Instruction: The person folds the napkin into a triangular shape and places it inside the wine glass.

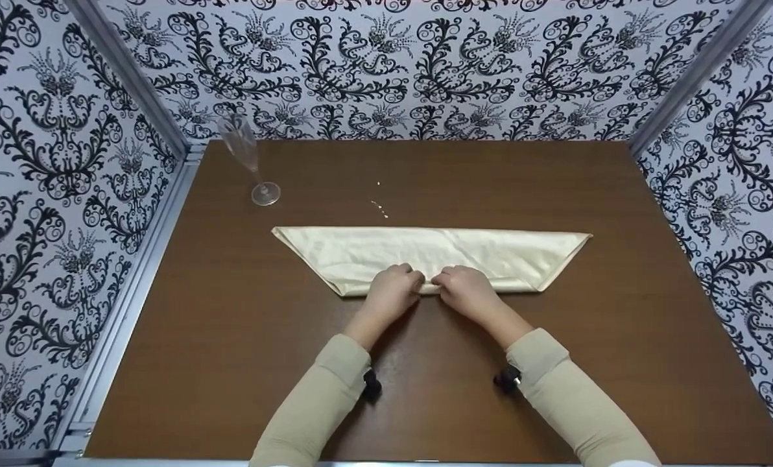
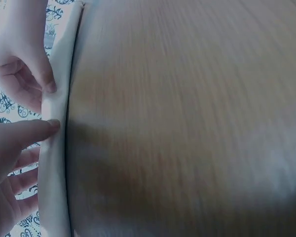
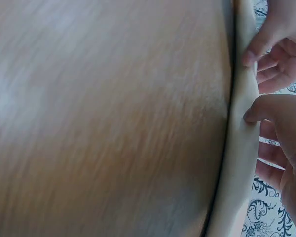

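A cream satin cloth napkin [image 1: 399,245] lies folded into a wide trapezoid on the brown table, its long side away from me. Along the near edge runs a narrow rolled band [image 2: 52,187]. My left hand [image 1: 394,290] pinches this band near its middle, thumb on the near side and fingers behind. Just to the right, my right hand [image 1: 467,290] grips the same band in the same way, a small gap between the two. Both wrist views show the thumbs pressing on the roll [image 3: 237,153]; the fingertips behind it are partly hidden.
A clear champagne flute [image 1: 266,193] stands at the back left of the wooden table [image 1: 231,363]. Small white specks [image 1: 380,209] dot the surface beyond the napkin. Patterned walls [image 1: 386,71] with metal rails [image 1: 146,246] enclose the left, back and right sides.
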`<state>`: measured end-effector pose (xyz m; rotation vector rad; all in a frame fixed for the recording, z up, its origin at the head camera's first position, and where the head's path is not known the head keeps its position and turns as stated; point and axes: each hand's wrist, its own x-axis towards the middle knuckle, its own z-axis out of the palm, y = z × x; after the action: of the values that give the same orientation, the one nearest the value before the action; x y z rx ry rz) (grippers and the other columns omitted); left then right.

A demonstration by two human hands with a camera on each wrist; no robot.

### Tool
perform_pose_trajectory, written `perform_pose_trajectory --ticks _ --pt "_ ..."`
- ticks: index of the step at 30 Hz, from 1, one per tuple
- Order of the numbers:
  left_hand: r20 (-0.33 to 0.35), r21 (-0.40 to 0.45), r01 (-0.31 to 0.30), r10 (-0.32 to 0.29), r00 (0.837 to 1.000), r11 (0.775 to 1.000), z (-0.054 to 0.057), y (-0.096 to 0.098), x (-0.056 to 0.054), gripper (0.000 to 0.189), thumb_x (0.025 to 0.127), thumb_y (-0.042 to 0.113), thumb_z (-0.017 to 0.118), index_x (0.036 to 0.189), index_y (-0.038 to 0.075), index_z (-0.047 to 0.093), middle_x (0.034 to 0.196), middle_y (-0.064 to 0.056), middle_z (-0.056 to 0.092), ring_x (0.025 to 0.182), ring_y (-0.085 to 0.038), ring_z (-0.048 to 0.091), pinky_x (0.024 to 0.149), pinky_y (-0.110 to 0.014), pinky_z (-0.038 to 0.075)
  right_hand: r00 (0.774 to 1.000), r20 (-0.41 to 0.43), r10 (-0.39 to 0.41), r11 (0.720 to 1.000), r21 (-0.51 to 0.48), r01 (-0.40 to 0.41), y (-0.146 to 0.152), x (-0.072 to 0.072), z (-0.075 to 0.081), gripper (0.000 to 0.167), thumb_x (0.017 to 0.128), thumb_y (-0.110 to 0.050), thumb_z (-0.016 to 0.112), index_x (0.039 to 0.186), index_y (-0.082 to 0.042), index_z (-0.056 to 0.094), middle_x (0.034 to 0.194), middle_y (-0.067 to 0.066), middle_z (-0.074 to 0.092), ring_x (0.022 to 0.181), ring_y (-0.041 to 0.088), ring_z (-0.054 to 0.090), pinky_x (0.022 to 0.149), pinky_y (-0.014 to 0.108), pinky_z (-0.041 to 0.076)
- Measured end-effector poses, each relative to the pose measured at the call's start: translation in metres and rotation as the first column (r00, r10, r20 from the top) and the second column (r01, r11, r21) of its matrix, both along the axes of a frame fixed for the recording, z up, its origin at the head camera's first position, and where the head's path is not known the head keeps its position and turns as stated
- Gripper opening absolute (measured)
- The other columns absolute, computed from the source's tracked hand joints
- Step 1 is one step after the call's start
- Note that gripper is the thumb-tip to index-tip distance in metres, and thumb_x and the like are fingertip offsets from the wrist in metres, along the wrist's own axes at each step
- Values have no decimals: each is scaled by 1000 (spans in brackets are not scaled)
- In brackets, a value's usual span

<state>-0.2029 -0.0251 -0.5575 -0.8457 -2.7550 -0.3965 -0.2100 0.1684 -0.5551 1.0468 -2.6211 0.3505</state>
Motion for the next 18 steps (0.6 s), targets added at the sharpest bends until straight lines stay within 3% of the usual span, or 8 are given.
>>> perform_pose_trajectory --ticks 4,10,13,18 --pt "-11 -12 1 -1 1000 1000 -3 1 -1 8 81 12 74 85 12 67 77 -4 59 66 -23 59 57 -36 49 992 123 -41 999 -4 41 0 0 4 19 74 0 68 90 -8 75 84 4 70 77 25 66 70 40 52" --pt "2 -19 4 -4 1000 1000 -1 5 1 2 85 10 68 84 11 69 78 -5 60 67 -24 60 58 -37 50 952 290 -92 995 -1 97 1 -3 11 17 77 -3 65 91 -7 74 87 5 70 82 26 67 74 42 52" --pt "23 -43 5 -4 1000 999 0 6 1 7 88 9 65 88 11 72 81 -5 61 70 -23 62 61 -36 51 960 269 -74 997 13 73 2 -2 12 15 78 -7 67 92 -7 74 86 5 67 81 26 64 73 42 51" --pt "80 -62 -10 15 997 998 1 6 -2 11 91 10 64 93 12 74 83 -5 63 74 -23 63 64 -36 52 993 119 4 999 46 -10 0 2 8 19 72 -14 81 87 -8 71 81 4 58 74 26 57 66 42 48"
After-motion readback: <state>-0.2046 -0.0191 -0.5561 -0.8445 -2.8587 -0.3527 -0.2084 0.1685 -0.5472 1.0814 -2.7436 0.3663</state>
